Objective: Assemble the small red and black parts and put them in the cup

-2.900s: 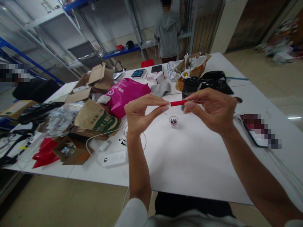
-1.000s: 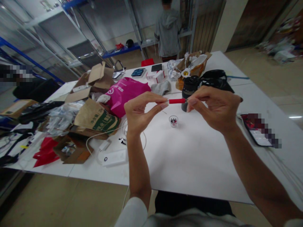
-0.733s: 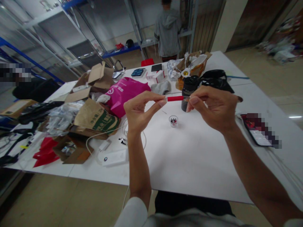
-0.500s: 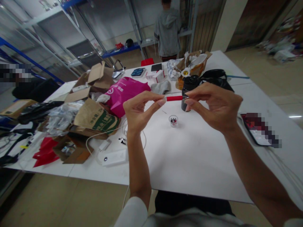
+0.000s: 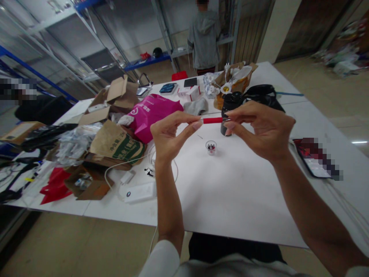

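Between my two hands, above the table, a short red rod is held level. My left hand pinches its left end between thumb and forefinger. At the other end, the thumb and forefinger of my right hand are pinched as well. The fingertips cover both ends, so its exact kind cannot be made out. Below the rod stands a small clear cup with several small dark and red pieces inside. A thin dark sliver lies behind the cup.
A black bottle stands behind my right hand. At the left are a magenta bag, cardboard boxes, a white power bank and cables. A phone lies at the right. A person stands beyond the white table.
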A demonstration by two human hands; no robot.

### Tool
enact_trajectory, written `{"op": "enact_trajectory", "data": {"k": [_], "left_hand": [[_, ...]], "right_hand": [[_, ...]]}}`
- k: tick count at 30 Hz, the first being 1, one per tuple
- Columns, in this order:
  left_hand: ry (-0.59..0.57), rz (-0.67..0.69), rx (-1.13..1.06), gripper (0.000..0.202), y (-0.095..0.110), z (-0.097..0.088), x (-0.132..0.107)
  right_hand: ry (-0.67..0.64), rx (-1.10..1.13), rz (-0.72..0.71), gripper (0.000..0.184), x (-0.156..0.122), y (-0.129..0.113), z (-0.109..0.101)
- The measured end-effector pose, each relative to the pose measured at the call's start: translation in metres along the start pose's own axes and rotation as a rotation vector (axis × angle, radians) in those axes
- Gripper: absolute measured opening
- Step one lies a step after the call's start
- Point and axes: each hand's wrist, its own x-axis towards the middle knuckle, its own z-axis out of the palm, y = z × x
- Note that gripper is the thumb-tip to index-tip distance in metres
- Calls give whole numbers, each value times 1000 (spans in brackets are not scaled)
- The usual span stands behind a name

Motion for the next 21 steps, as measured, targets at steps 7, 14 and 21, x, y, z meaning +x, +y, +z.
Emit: {"op": "enact_trajectory", "data": {"k": [7,14,21], "left_hand": [[-30,-31,48,19,2,0,0],[-106,-8,66,17,-1,3,0],[-264,-148,192,25,6,12,-1]], "right_hand": [[33,17,-29,25,-3,3,1],[49,31,126,22,-8,-2,4],[31,4,96,19,-3,-5,6]]}}
